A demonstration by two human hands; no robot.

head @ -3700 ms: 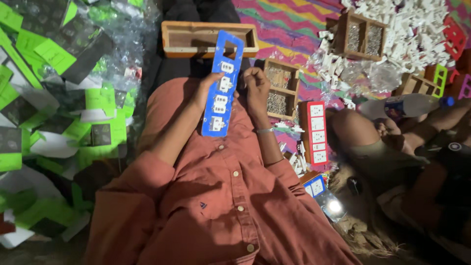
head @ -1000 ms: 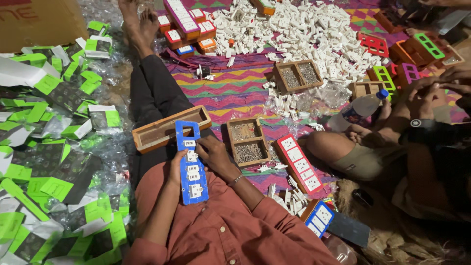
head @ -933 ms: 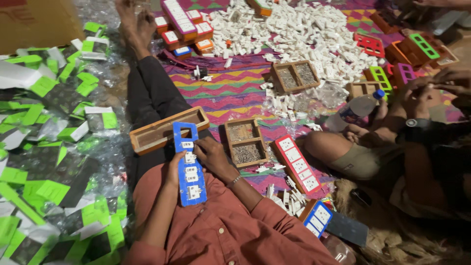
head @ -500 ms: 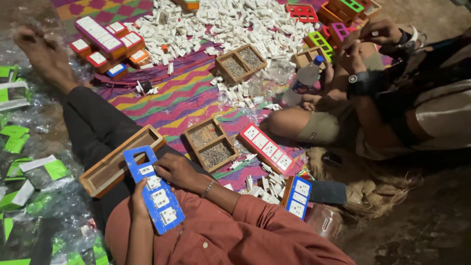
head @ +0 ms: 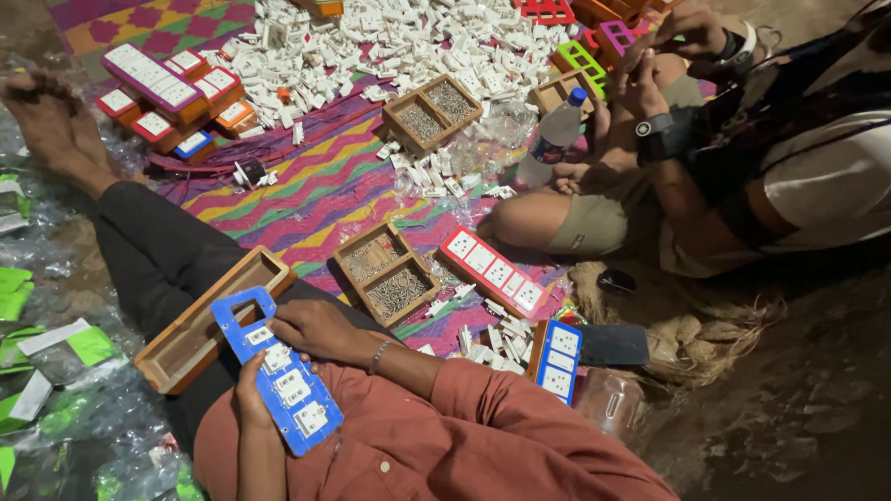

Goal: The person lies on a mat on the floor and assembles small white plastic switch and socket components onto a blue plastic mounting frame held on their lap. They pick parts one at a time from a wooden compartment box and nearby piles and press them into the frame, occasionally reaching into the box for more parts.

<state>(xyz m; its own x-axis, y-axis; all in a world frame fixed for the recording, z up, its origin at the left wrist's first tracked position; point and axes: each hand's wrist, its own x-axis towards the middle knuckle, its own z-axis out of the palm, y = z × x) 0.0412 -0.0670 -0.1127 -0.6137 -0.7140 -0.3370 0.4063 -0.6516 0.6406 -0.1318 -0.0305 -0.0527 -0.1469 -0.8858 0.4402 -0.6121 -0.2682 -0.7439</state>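
Leftmost, clear wrappers and green card sheets [head: 37, 371] crowd the floor beside the person's outstretched leg, so little room lies on that side. Next comes an open wooden box [head: 200, 320] lying across the thigh, just beside the work and touching the plate's upper end, likely kept there for easy reach. The left hand [head: 249, 394] grips the long edge of a blue switch plate [head: 277, 369] from beneath, thumb wrapped over the rim, tilting it over the lap so its face shows. Several white sockets already sit in it; the top window is empty. The right hand [head: 320, 327] rests curled on the plate's upper right edge, fingers closed against it, apparently pressing or steadying a socket; whether it pinches a small part I cannot tell. Right of the lap, a divided wooden tray of screws [head: 385, 274] lies near on the striped mat [head: 288, 186], with a red plate of sockets [head: 492, 271] beyond it and a second blue plate [head: 557, 360] near the elbow. Farther up, a heap of loose white sockets [head: 390, 42] covers the mat. Another person [head: 742, 139] sits at the right, with a plastic bottle [head: 552, 139] close by, hemming that side.
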